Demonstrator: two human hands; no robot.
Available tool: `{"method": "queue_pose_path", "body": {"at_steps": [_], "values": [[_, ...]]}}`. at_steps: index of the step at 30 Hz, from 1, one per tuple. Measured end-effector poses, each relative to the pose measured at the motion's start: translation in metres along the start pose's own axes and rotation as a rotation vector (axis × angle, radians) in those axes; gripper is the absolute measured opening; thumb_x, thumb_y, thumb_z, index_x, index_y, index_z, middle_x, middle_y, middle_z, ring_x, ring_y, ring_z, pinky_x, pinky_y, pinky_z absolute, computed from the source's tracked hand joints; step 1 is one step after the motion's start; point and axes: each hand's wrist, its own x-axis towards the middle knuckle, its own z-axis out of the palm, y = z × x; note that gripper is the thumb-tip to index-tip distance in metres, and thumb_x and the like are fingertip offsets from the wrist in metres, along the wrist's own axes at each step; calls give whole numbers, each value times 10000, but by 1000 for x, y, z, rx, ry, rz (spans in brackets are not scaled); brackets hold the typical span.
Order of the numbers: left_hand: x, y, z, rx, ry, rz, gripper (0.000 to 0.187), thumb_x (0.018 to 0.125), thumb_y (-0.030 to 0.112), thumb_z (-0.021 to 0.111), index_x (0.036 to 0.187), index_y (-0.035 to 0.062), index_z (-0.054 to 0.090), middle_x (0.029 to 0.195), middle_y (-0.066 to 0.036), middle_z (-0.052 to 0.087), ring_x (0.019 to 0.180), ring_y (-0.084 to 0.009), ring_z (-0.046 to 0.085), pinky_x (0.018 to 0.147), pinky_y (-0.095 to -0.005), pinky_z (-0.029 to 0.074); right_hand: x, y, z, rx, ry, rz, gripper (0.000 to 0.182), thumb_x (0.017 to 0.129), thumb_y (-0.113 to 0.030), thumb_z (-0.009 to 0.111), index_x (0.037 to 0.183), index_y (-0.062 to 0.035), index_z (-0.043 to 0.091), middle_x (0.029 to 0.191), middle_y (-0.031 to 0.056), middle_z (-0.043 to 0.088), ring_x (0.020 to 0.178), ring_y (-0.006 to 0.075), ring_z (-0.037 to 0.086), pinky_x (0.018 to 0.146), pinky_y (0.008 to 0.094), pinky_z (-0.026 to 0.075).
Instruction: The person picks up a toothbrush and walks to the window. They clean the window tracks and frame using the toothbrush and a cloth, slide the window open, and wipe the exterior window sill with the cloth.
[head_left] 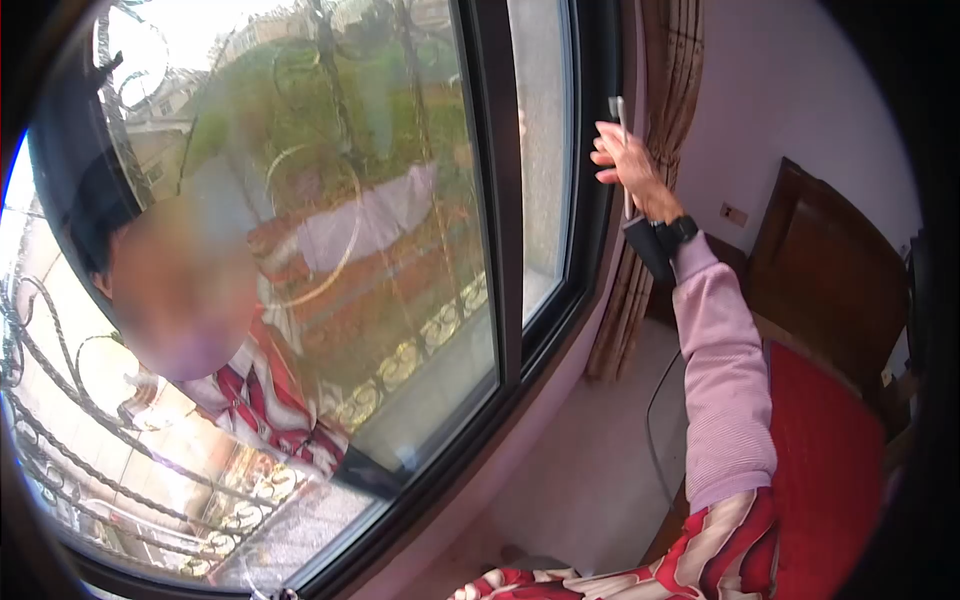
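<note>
My right hand (635,172), in a pink sleeve with a black watch at the wrist, is raised beside the right edge of the window frame (585,150). Its fingers are closed around a thin metal tool (627,205), whose narrow rod points upward past the fingers. A dark, flat part (650,250) hangs below the wrist; how it joins the rod is unclear. Left of the hand is the large window pane (400,250), which reflects a person in red and white clothing with an outstretched arm. My left hand does not show.
Patterned curtains (672,90) hang just right of the window. Farther right are a wall socket (733,214), a dark wooden headboard (820,250) and a red bed cover (820,450). A cable (655,440) runs down to the floor. Curled metal bars (75,385) stand outside.
</note>
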Motion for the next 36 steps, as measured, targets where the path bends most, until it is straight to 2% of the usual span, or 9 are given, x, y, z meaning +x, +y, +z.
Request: {"method": "queue_pose_path", "body": {"at_steps": [4,12,14,15,18,19,22,29,36], "values": [[7,-3,0,-15,-8,5,553,802,83,541,1338,-21,455,1245,-159,588,1150,-287,564,993,-371,437,9,22,-2,41,224,45,358,967,-326,476,1209,-81,576,892,5,603,762,99,606,571,260,536],[21,-7,-1,-27,-21,9,551,799,63,537,1339,-17,456,1248,-158,587,1155,-285,561,994,-368,435,81,-53,-1,49,315,-154,288,939,-327,506,1053,-93,628,811,-25,597,702,56,574,546,230,482],[22,-4,-1,-11,-12,15,551,798,58,536,1339,-16,456,1248,-158,587,1156,-285,560,994,-367,434,98,-62,-12,-59,283,-222,315,945,-324,504,1087,-67,620,793,-3,591,684,73,566,568,241,481],[22,-2,1,-3,-7,19,551,798,55,535,1339,-15,456,1249,-158,587,1156,-284,560,994,-367,434,105,-67,-14,-177,334,-276,338,956,-316,492,1139,-56,605,877,68,636,784,168,625,680,309,514],[29,5,11,29,12,34,551,797,48,533,1339,-13,456,1249,-157,586,1158,-284,559,995,-365,433,132,-72,-13,-197,397,-339,356,964,-305,479,1182,-44,584,1033,145,650,956,278,633,826,383,499],[34,8,15,33,24,37,551,797,45,533,1339,-13,456,1250,-157,586,1159,-284,559,995,-365,433,143,-74,-14,-260,405,-489,343,966,-283,469,1189,-48,583,1157,190,614,1084,346,585,911,415,466],[41,22,22,76,63,46,551,796,38,531,1339,-11,457,1251,-157,586,1160,-283,558,995,-364,432,181,-78,-17,-502,390,-753,388,947,-253,480,1221,16,530,1202,231,556,1126,389,526,952,420,436],[73,81,61,155,112,84,552,793,20,527,1340,-7,458,1253,-156,585,1164,-282,555,996,-361,430,224,-101,-2,-559,567,-930,497,816,-69,582,1268,59,419,1179,248,482,1094,412,496,943,451,430],[78,116,79,228,173,96,554,790,2,523,1340,-3,459,1255,-155,584,1168,-280,553,997,-358,429,273,-155,-21,-605,512,-875,414,843,-119,581,1183,78,451,1199,237,464,1138,373,469,993,428,397]]}}
